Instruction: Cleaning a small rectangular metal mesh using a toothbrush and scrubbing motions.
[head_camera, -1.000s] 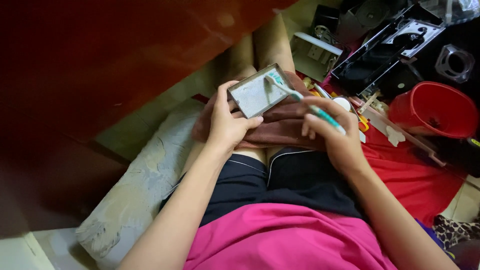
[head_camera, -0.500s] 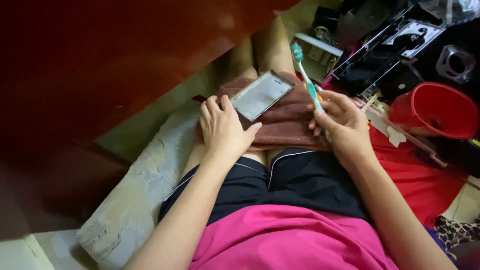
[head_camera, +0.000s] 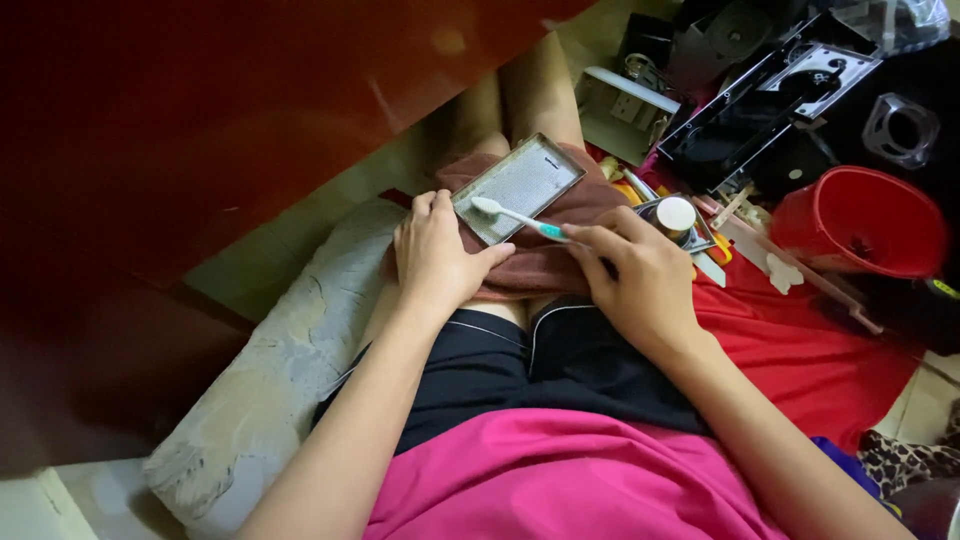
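We are looking down at a seated person's lap. The left hand (head_camera: 435, 255) is gripping the near corner of a flat rectangular mesh filter (head_camera: 518, 187), fingers curled over its edge, pinning it on a brown cloth (head_camera: 545, 262) draped over the thighs. The filter is lying tilted, its long side running toward 1 o'clock, just past the left hand's knuckles. The right hand (head_camera: 640, 280) is pinching a toothbrush (head_camera: 515, 215) by its teal handle end, fingers clenched around it; the white bristle head is resting on the filter's lower part, pointing toward 10 o'clock from the hand. At 1 o'clock from the right hand, touching distance, a small jar with a cream lid (head_camera: 675, 215) is standing. Further out at 2 o'clock a red bucket (head_camera: 860, 222) is sitting on a red sheet (head_camera: 800, 350). At 12 o'clock black machine parts (head_camera: 770, 95) are lying. At 9 o'clock a grey cushion (head_camera: 270, 380) is lying beside the leg.
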